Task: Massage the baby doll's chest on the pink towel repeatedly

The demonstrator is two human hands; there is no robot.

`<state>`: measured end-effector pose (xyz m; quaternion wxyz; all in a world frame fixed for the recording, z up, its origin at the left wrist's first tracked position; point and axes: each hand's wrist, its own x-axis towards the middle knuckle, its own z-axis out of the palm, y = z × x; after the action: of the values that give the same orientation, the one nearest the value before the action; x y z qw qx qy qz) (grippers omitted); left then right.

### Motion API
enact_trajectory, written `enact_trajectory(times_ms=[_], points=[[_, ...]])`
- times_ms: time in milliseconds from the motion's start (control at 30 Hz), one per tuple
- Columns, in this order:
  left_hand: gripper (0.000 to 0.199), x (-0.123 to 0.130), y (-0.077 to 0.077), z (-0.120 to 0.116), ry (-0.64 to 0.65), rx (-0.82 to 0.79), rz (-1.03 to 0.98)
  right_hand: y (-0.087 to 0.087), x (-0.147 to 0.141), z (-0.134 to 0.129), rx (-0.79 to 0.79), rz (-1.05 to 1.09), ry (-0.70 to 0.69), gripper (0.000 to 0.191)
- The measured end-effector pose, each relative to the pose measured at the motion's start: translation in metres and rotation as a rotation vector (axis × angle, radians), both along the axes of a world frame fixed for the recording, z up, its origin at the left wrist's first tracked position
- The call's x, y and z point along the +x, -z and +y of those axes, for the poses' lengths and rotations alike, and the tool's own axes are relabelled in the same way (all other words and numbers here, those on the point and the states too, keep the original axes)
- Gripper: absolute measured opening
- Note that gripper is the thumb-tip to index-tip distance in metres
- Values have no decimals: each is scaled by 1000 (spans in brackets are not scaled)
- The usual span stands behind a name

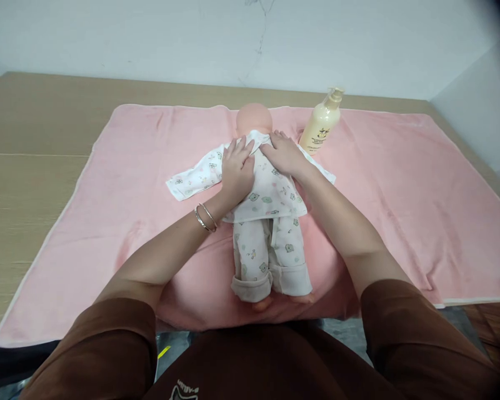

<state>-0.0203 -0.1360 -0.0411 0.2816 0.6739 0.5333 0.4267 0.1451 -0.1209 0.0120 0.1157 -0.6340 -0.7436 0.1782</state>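
Note:
A baby doll [255, 118] lies face down on a pink towel [129, 183], head away from me, dressed in a white printed top [270, 191] and matching trousers [270, 255]. My left hand [236, 166] rests flat on the doll's left shoulder and upper back, fingers together, pointing toward the collar. My right hand [284, 153] lies flat on the right shoulder beside it. Both palms press on the fabric; neither holds anything. Two bangles [205, 218] sit on my left wrist.
A cream pump bottle of lotion [321, 125] stands upright on the towel just right of the doll's head, close to my right hand. The towel covers a wooden table [29, 144] that meets a pale wall behind.

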Motion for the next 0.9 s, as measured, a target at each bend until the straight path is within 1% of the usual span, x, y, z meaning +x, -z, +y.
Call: enact_trajectory(times_ms=[67, 133, 200, 233, 267, 333, 433, 500, 567, 667, 733, 767, 833, 900], points=[[51, -5, 3, 10, -8, -53, 11, -2, -2, -4, -16, -28, 6, 72], [56, -11, 8, 24, -33, -103, -7, -6, -10, -17, -13, -77, -8, 78], [55, -16, 13, 35, -37, -109, -29, -9, -19, -28, -3, -102, -35, 82], [53, -16, 14, 36, -31, -97, -32, -8, -21, -29, -1, -96, -41, 82], [52, -15, 15, 35, -24, -80, -26, -7, -21, -28, 0, -82, -36, 82], [52, -10, 13, 24, -9, -42, 15, -2, -16, -17, 3, -38, 2, 77], [55, 0, 6, 5, 10, -1, 103, 8, -1, 4, -2, 30, 60, 73], [57, 2, 0, 3, 22, -6, 131, 11, 2, 7, 2, 37, 72, 73], [56, -3, -3, 11, 18, -62, 133, 10, -3, -3, 38, 5, 59, 72], [52, -15, -5, 30, -13, -165, 127, 4, -20, -30, 109, -78, -17, 72], [52, -18, -4, 35, -36, -154, 114, 0, -27, -40, 116, -113, -75, 73], [53, -18, -3, 34, -44, -129, 114, -1, -27, -39, 104, -110, -93, 72], [55, -13, -1, 24, -55, -73, 131, 1, -18, -26, 74, -66, -82, 67], [56, -4, 1, 9, -47, -20, 142, 7, -4, -5, 52, 1, -25, 65]])
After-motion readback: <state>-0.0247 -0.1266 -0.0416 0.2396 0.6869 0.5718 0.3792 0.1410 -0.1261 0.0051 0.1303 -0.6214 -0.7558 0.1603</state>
